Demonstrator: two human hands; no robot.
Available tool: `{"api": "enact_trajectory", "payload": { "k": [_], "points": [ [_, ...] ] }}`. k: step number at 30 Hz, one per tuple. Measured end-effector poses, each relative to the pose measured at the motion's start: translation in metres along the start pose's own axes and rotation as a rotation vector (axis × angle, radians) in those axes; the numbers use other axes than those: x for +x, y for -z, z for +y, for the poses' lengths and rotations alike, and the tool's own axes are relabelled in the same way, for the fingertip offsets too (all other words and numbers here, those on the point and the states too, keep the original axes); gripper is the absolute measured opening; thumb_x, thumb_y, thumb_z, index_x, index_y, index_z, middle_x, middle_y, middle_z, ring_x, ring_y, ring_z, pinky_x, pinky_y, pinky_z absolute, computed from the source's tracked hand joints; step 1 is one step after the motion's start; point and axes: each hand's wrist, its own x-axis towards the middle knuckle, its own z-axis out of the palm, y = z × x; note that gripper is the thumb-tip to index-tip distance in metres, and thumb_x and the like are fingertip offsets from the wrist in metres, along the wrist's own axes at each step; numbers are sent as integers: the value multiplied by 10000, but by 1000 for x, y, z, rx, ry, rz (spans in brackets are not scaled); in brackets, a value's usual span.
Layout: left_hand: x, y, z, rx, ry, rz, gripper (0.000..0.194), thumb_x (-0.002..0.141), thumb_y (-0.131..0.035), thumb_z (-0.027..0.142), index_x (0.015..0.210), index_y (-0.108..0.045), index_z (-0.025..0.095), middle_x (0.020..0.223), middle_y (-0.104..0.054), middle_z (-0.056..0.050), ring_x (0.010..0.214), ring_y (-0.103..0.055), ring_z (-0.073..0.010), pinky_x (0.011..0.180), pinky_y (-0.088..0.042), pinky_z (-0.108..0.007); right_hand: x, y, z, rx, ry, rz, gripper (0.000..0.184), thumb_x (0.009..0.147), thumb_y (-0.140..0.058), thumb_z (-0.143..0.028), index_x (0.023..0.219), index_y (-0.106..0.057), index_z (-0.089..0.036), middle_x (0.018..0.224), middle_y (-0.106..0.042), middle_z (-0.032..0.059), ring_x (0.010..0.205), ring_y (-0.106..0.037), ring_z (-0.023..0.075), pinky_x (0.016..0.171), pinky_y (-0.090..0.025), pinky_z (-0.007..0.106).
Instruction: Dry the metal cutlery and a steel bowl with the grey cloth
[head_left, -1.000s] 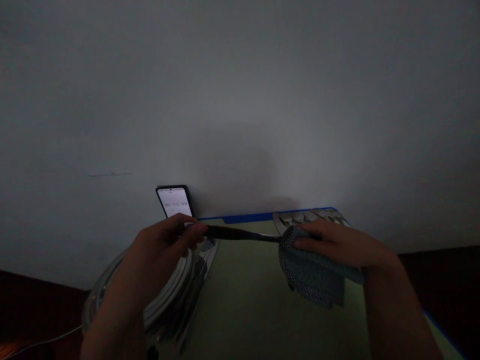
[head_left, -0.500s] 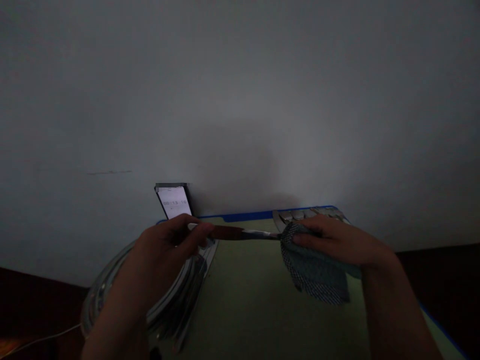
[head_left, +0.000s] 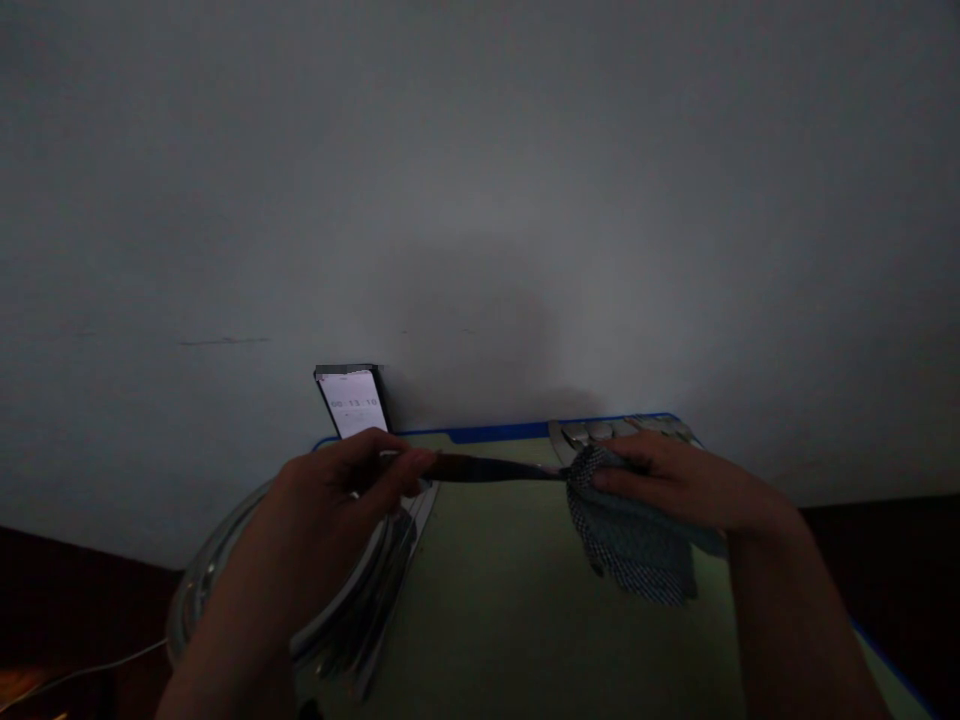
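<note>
A long metal piece of cutlery [head_left: 499, 468] is held level above the table, stretching between both hands. My left hand [head_left: 330, 520] pinches its left, broader part between thumb and fingers. A dark checked cloth [head_left: 637, 550] covers the narrower right end, so I cannot tell what kind of cutlery it is. My right hand [head_left: 675, 485] grips the cloth around that end, thumb in front, and the rest of the cloth hangs down below. Beneath the left forearm, several more pieces of cutlery [head_left: 367, 620] lie bunched together.
A lit phone [head_left: 354, 403] showing a timer leans against the wall [head_left: 480, 200]. Several spoons [head_left: 592, 432] lie along the back edge of the pale green table [head_left: 510, 590], which has a blue rim. A round metal vessel [head_left: 202, 570] stands at the left, partly behind my forearm.
Both hands keep their hold on the cutlery and cloth. The cutlery appears slightly turned, its left part showing less shine. The whole view has shifted slightly.
</note>
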Motion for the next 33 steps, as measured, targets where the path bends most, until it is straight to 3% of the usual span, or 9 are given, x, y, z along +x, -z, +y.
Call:
{"api": "enact_trajectory", "payload": {
  "k": [8,13,20,27,33],
  "points": [
    [0,0,-1,14,-42,11,267,769,-544,477,687,-641,242,427,-498,86,364,-415,-78,469,-393,-194,1,-1,0,-15,-17,2,321,878,-425,-435,868,-635,-192,784,-658,11,701,-592,147,625,-440,262],
    [1,-2,-3,10,-71,10,267,776,-540,479,707,-650,246,510,-597,63,461,-525,-96,470,-391,-183,2,-1,-1,-14,-8,-3,346,883,-408,-455,837,-623,-188,735,-634,2,672,-577,135,602,-430,248],
    [1,-2,-1,-7,-38,30,290,763,-543,492,672,-648,239,406,-509,81,403,-472,-94,465,-399,-187,2,-1,-7,-63,-39,1,364,889,-390,-467,897,-626,-190,790,-655,18,682,-580,145,602,-416,265],
    [0,-2,5,22,-41,-6,265,779,-544,468,762,-675,239,546,-636,49,493,-557,-114,488,-390,-206,5,-6,-9,-76,-17,34,330,880,-415,-460,848,-620,-204,734,-638,1,651,-563,135,566,-397,250],
    [-1,-7,10,28,-110,-23,271,786,-531,471,716,-662,244,557,-647,44,474,-556,-121,516,-402,-236,10,-8,-21,-55,-18,-14,299,881,-428,-421,856,-626,-198,727,-639,0,629,-549,125,547,-376,240]
  ]
}}
